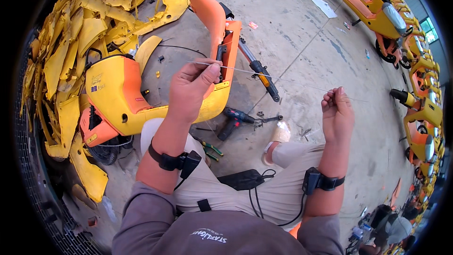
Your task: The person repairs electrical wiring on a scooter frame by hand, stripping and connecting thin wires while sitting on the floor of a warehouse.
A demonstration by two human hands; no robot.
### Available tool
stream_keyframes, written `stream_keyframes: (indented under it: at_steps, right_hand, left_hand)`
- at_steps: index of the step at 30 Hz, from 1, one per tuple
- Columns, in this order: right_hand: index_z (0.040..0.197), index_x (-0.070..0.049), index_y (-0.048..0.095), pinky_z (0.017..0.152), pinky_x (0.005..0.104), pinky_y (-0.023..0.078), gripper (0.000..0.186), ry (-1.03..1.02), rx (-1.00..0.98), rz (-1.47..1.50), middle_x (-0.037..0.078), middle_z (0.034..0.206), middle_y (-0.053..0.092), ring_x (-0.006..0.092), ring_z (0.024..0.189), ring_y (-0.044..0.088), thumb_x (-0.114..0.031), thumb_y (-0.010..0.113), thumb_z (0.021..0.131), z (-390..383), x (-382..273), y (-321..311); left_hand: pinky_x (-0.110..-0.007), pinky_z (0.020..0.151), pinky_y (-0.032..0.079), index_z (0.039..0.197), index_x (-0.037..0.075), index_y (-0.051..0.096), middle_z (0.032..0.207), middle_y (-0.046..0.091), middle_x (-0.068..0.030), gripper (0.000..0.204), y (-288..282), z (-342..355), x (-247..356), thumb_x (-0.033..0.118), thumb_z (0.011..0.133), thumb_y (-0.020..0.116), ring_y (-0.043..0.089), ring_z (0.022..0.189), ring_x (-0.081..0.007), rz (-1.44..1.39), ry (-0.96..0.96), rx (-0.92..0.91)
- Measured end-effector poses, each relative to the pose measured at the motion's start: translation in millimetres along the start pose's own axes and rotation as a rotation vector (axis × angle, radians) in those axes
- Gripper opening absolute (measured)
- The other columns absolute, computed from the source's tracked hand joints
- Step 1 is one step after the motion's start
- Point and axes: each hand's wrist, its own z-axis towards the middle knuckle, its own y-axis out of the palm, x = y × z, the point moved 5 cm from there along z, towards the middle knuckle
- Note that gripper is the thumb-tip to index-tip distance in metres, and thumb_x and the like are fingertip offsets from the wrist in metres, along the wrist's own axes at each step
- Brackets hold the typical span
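Between my two hands stretches a thin, pale wire, running nearly straight across and sloping down to the right. My left hand pinches it near its left end, in front of the orange and yellow scooter body. Over the concrete, my right hand pinches it between thumb and fingers, and a short length sticks out beyond. Below the wire, a cordless drill lies on the floor near my feet. A black fork leg lies beyond it.
A tall heap of yellow plastic panels fills the left side. Green-handled pliers and a wrench lie by my legs. Rows of yellow scooters stand along the right. Another person is at the lower right.
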Motion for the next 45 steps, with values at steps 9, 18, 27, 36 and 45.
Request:
stream_keyframes:
  at_steps: [9, 18, 27, 36, 45]
  right_hand:
    - [0.107, 0.0, 0.061, 0.073, 0.0246, 0.051, 0.022, -0.032, -0.021, 0.008, 0.009, 0.097, 0.064, 0.014, 0.083, 0.059, -0.017, 0.061, 0.094, 0, -7, -5]
    - [0.119, 0.0, 0.055, 0.072, 0.0224, 0.051, 0.028, -0.059, 0.033, 0.028, 0.008, 0.1, 0.062, 0.0119, 0.083, 0.058, -0.01, 0.059, 0.094, -4, -12, -10]
    - [0.136, 0.0, 0.042, 0.079, 0.0235, 0.049, 0.047, -0.142, -0.035, 0.017, 0.009, 0.106, 0.064, 0.0123, 0.096, 0.06, -0.008, 0.059, 0.093, -7, -22, -9]
    - [0.139, 0.002, 0.037, 0.094, 0.0276, 0.045, 0.052, -0.168, -0.058, 0.035, 0.01, 0.115, 0.063, 0.0146, 0.11, 0.056, -0.009, 0.059, 0.093, -9, -24, -9]
    - [0.135, 0.004, 0.04, 0.097, 0.0312, 0.044, 0.046, -0.167, -0.077, 0.089, 0.013, 0.117, 0.061, 0.022, 0.115, 0.054, -0.004, 0.056, 0.092, -8, -27, -4]
  left_hand:
    - [-0.022, 0.072, 0.047, 0.103, -0.001, 0.066, 0.085, 0.065, -0.0036, 0.019, -5, 0, 8, 0.012, 0.09, 0.066, 0.058, 0.077, -0.0087, -0.02, -0.016, -0.002]
    - [-0.022, 0.071, 0.047, 0.102, -0.001, 0.067, 0.084, 0.064, -0.0032, 0.018, -9, 2, 4, 0.013, 0.09, 0.066, 0.057, 0.076, -0.0087, -0.073, -0.032, 0.005]
    - [-0.022, 0.07, 0.047, 0.101, 0.001, 0.068, 0.082, 0.064, -0.0019, 0.017, -9, 3, 2, 0.014, 0.091, 0.066, 0.057, 0.075, -0.008, -0.104, -0.039, -0.006]
    - [-0.022, 0.071, 0.047, 0.102, 0.0, 0.066, 0.084, 0.063, -0.0035, 0.019, -10, 4, 1, 0.016, 0.091, 0.065, 0.056, 0.075, -0.0101, -0.192, -0.072, -0.028]
    - [-0.026, 0.074, 0.045, 0.106, -0.001, 0.064, 0.084, 0.062, -0.0036, 0.018, -18, 8, -6, 0.013, 0.094, 0.059, 0.056, 0.077, -0.0136, -0.237, -0.073, -0.01]
